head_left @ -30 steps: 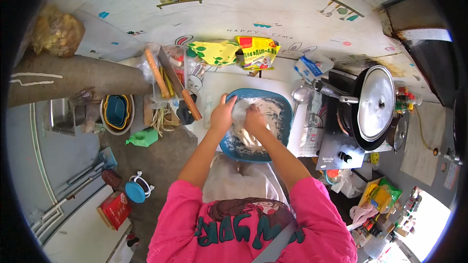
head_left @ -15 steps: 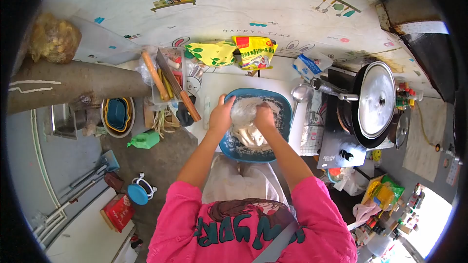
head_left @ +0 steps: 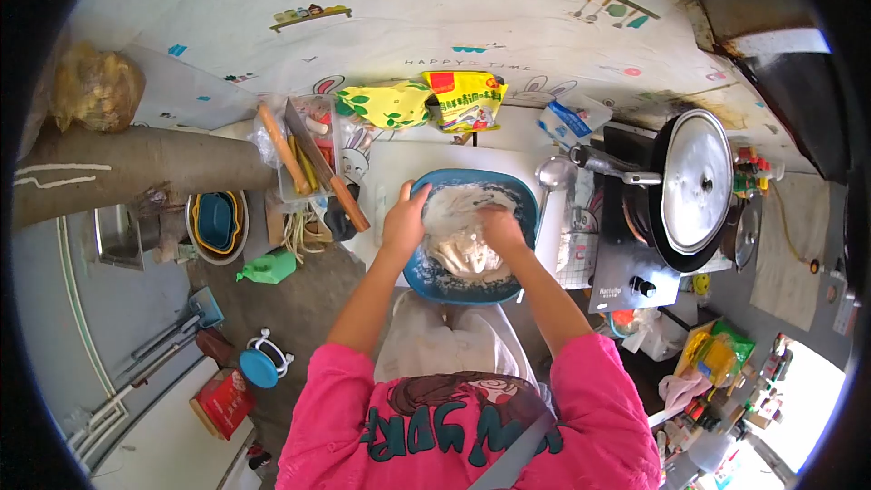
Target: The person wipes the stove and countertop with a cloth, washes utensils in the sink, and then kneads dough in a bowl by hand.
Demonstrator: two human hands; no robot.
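A blue basin (head_left: 425,283) sits at the near edge of the white counter, with white flour spread over its inside. A pale lump of dough (head_left: 467,254) lies in its middle. My left hand (head_left: 405,218) grips the basin's left rim, thumb up at the edge. Inside the basin, above the right part of the dough, is my right hand (head_left: 498,227); its fingers are curled and blurred by motion, and what they hold, if anything, is hidden.
Left of the basin, a cleaver (head_left: 327,163) lies across a plastic container (head_left: 295,183). Yellow packets (head_left: 467,102) stand against the wall. A metal ladle (head_left: 554,174) rests right of the basin. Farther right, a lidded pan (head_left: 697,183) is on the stove (head_left: 612,277).
My right hand has moved within the basin, slightly down and right. The clear, bag-like shape seen earlier between my hands no longer shows. The view has shifted slightly.
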